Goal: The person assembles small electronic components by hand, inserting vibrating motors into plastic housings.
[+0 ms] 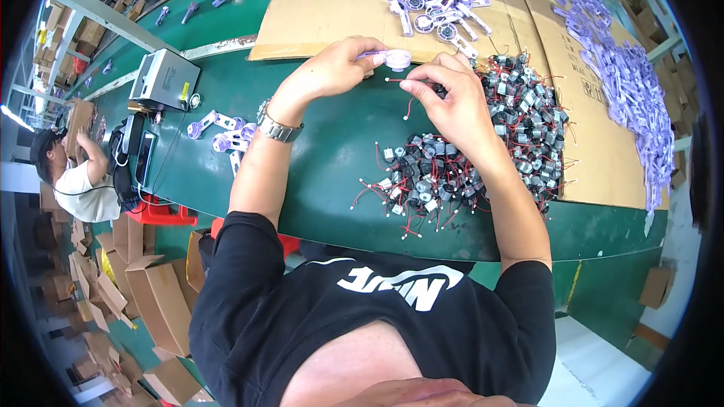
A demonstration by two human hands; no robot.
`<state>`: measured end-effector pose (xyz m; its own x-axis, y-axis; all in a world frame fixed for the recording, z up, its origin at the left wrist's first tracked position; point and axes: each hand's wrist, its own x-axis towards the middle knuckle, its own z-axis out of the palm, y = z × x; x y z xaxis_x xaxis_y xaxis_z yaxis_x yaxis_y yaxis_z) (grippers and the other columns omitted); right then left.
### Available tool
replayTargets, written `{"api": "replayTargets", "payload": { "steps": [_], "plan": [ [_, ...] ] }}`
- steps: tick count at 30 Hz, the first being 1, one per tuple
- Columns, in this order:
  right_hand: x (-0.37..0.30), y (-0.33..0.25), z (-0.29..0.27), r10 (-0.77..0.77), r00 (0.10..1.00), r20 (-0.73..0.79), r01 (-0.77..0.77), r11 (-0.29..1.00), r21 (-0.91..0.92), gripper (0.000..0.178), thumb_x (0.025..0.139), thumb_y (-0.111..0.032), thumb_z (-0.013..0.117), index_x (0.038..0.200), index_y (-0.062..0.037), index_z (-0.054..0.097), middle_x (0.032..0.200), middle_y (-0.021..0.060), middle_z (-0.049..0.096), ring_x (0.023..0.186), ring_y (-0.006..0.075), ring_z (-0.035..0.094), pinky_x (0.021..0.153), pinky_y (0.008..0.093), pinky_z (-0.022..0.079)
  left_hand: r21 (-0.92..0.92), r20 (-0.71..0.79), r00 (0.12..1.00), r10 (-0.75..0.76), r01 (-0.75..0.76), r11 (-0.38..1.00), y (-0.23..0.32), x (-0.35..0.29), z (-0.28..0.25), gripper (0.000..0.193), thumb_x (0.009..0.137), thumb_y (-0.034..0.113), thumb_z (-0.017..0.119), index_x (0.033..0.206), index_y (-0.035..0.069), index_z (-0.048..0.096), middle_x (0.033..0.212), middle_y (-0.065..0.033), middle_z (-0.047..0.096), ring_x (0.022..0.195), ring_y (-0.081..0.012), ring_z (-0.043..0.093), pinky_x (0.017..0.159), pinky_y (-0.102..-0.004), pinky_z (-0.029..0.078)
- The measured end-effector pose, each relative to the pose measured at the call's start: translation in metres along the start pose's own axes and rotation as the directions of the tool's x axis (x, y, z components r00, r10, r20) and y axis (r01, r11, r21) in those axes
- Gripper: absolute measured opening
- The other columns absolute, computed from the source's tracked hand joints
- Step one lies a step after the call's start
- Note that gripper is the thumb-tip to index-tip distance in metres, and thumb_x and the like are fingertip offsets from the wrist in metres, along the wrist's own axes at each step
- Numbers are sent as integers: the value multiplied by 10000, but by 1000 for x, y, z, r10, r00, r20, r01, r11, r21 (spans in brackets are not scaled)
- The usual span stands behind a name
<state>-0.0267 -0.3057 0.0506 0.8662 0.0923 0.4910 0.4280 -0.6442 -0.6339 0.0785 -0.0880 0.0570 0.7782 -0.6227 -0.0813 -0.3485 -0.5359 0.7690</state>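
Clock positions read from the middle of the view.

- Left hand (335, 68): between 11 and 12 o'clock; grip pinching the narrow end of one purple part (397, 59).
- Purple part: just past 12, round head pointing to 3, above the surface (332, 158), which is green.
- Right hand (452, 94): between 1 and 2; grip of thumb and forefinger pinching a red lead (394, 80), its pale tip toward 9, just beneath the round head. Contents of the palm: cannot tell.
- Small motors (430, 181), red-wired: one heap, 3 o'clock, under and beside the right forearm.
- Purple pile (434, 4): near 1, on flattened cardboard (324, 15).
- Larger purple spread (630, 90): between 2 and 3, farther out.
- Loose purple pieces (226, 132): between 9 and 10, beside the left forearm.
- Grey box (164, 79): 10 o'clock.
- Co-worker (87, 188), pale top: 9 o'clock.
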Motion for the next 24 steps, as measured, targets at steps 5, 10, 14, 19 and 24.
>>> {"api": "replayTargets", "payload": {
  "steps": [5, 10, 14, 19, 24],
  "plan": [
    [0, -6, 4, 238, 969, 73, -247, 950, 191, 125, 910, -143, 790, 963, -34, 760, 731, 83, 650, 666, 162, 598, 601, 341, 451, 18, 0, 1000, 18, -18, 1000, -3, -4, 0, 312, 1078, 208, 578, 1322, 35, 664, 1041, -73, 706, 960, -149, 624, 876, -319, 520],
    [1, -6, 3, 311, 943, 119, -332, 906, 261, 126, 959, -134, 748, 1026, -27, 748, 696, 73, 670, 587, 79, 550, 541, 287, 415, 84, -58, 981, 187, -181, 980, -6, -6, 7, 293, 1034, 146, 647, 1303, 34, 674, 1158, -122, 697, 1067, -209, 656, 954, -337, 515],
    [-2, -8, 2, 239, 968, 70, -249, 917, 312, 112, 979, -110, 718, 1038, -19, 747, 678, 44, 655, 588, 74, 516, 554, 274, 418, 123, -45, 971, 234, -227, 966, 3, -10, 7, 291, 1010, 124, 675, 1290, 44, 683, 1144, -133, 684, 1071, -245, 660, 952, -347, 514],
    [-1, -9, 2, 155, 987, -34, -135, 933, 334, 109, 966, -85, 715, 1041, -11, 747, 770, 66, 693, 648, 115, 597, 595, 304, 464, 126, -55, 947, 318, -309, 943, 9, -12, 8, 288, 994, 112, 693, 1276, 56, 695, 1092, -113, 675, 1019, -228, 651, 916, -346, 513],
    [0, -8, -6, 44, 996, -80, -22, 968, 251, 120, 947, -67, 715, 1046, -10, 751, 845, 99, 694, 718, 198, 665, 650, 343, 514, 32, -41, 955, 293, -291, 956, 21, -15, 5, 287, 994, 122, 698, 1272, 53, 695, 1065, -90, 691, 991, -176, 641, 905, -321, 507]
  ]
}}
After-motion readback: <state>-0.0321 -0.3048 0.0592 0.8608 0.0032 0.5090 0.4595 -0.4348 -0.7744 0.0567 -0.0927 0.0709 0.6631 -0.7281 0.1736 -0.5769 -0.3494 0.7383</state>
